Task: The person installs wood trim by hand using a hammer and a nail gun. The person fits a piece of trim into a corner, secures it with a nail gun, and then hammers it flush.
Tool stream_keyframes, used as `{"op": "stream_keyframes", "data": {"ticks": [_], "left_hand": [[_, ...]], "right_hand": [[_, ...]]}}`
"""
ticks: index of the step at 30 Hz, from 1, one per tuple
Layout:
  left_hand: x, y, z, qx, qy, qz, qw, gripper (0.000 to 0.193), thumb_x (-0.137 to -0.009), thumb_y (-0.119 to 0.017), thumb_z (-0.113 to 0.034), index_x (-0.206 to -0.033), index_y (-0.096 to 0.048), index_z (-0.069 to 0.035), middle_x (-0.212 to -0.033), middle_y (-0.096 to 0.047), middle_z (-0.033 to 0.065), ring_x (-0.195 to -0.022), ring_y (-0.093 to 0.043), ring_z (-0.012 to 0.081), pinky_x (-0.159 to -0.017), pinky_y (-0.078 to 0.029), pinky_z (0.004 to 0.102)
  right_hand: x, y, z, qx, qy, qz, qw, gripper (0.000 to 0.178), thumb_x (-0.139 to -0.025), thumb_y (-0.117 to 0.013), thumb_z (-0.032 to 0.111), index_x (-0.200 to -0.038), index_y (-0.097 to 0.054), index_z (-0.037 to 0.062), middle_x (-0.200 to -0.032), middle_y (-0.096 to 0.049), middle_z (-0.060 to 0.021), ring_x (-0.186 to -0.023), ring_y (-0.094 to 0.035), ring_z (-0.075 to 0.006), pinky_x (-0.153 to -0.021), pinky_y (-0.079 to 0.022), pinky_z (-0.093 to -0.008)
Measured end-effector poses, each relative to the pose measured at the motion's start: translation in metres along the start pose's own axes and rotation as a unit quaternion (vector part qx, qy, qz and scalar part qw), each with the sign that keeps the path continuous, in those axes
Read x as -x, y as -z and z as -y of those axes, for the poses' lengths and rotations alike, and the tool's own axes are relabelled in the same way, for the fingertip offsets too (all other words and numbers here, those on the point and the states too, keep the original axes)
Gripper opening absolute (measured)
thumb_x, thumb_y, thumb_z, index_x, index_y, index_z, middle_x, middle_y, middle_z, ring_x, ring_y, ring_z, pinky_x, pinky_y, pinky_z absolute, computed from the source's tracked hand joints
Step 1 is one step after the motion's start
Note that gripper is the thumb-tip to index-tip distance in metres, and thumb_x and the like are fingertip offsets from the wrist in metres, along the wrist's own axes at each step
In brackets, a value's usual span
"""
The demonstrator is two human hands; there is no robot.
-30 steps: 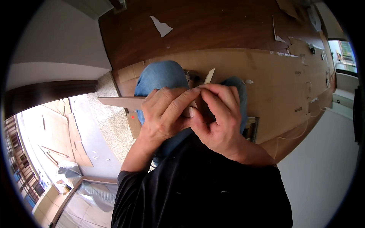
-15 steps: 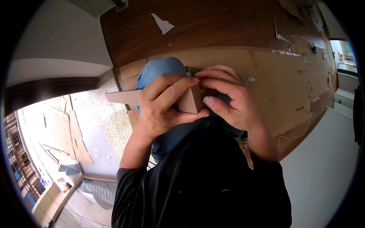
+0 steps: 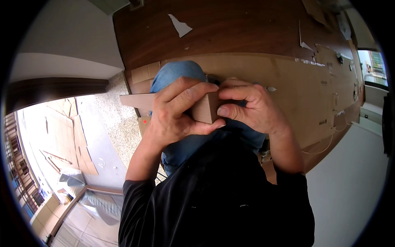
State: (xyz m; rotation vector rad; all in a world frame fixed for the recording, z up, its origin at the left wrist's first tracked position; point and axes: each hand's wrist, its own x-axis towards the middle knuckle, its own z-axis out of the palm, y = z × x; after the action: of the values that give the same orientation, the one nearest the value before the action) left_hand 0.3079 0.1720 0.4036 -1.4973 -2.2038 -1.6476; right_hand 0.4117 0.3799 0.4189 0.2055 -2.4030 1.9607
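Observation:
My left hand [image 3: 170, 109] is closed round a brown wood-grain piece [image 3: 202, 110] with square corners, like a length of boxed trim, held over my lap. Its thumb lies along the lower edge and its fingers reach across the top. A flat, tapering part [image 3: 135, 100] of the same brown sticks out to the left behind this hand. At the piece's right end, my right hand [image 3: 251, 105] has bent fingers and its thumb on the edge. Whether something small lies between those fingertips is hidden.
Under me, cardboard sheets [image 3: 296, 90] cover part of the dark wood floor [image 3: 230, 33]. A torn white scrap [image 3: 180, 26] lies ahead. On the left are a speckled stone sill [image 3: 119, 111] and a wall [image 3: 70, 45]. A thin cable [image 3: 325, 148] runs at the right.
My right hand's fingers have drawn in and bent more against the right end of the piece. The left hand keeps its hold; the whole view has shifted slightly.

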Motion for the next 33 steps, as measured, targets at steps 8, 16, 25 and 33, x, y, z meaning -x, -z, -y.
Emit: {"op": "stream_keyframes", "data": {"ticks": [8, 16, 25, 33], "left_hand": [[0.0, 0.012, -0.001, -0.005, -0.013, -0.04, 0.999, 0.062, -0.066, -0.099, -0.035, -0.115, -0.075, -0.005, -0.101, -0.074, 0.0093, -0.09, -0.073, 0.0255, -0.078, -0.06, 0.0359], [0.004, 0.023, 0.007, -0.045, 0.001, -0.065, 0.997, 0.072, -0.07, -0.092, -0.056, -0.113, -0.073, -0.001, -0.088, -0.068, 0.0092, -0.08, -0.068, 0.0234, -0.071, -0.053, 0.0326], [0.01, 0.049, 0.001, 0.063, 0.065, -0.134, 0.987, 0.07, -0.068, -0.095, -0.045, -0.118, -0.071, -0.002, -0.1, -0.071, 0.0123, -0.09, -0.07, 0.0257, -0.079, -0.055, 0.0343], [0.015, 0.054, 0.002, 0.075, 0.067, -0.168, 0.981, 0.084, -0.077, -0.087, -0.061, -0.124, -0.066, 0.005, -0.104, -0.068, 0.0133, -0.091, -0.068, 0.0209, -0.079, -0.053, 0.0324]], "right_hand": [[0.008, 0.008, -0.009, -0.006, -0.041, -0.088, 0.995, 0.026, -0.104, -0.07, 0.022, -0.119, -0.075, 0.0004, -0.108, -0.074, -0.0091, -0.102, -0.068, -0.0206, -0.089, -0.054, -0.032], [0.045, 0.014, -0.031, -0.005, -0.117, -0.187, 0.975, 0.03, -0.107, -0.067, 0.021, -0.128, -0.072, 0.0011, -0.123, -0.072, -0.0051, -0.11, -0.063, -0.0131, -0.095, -0.049, -0.0273], [0.101, 0.024, -0.085, -0.029, -0.14, -0.253, 0.957, 0.031, -0.107, -0.066, 0.02, -0.131, -0.07, 0.0001, -0.131, -0.072, -0.0088, -0.123, -0.063, -0.0165, -0.109, -0.044, -0.0304], [0.117, 0.027, -0.105, 0.1, -0.18, -0.256, 0.944, 0.032, -0.108, -0.066, 0.024, -0.13, -0.071, 0.0009, -0.129, -0.073, -0.0093, -0.122, -0.064, -0.018, -0.109, -0.045, -0.032]]}}
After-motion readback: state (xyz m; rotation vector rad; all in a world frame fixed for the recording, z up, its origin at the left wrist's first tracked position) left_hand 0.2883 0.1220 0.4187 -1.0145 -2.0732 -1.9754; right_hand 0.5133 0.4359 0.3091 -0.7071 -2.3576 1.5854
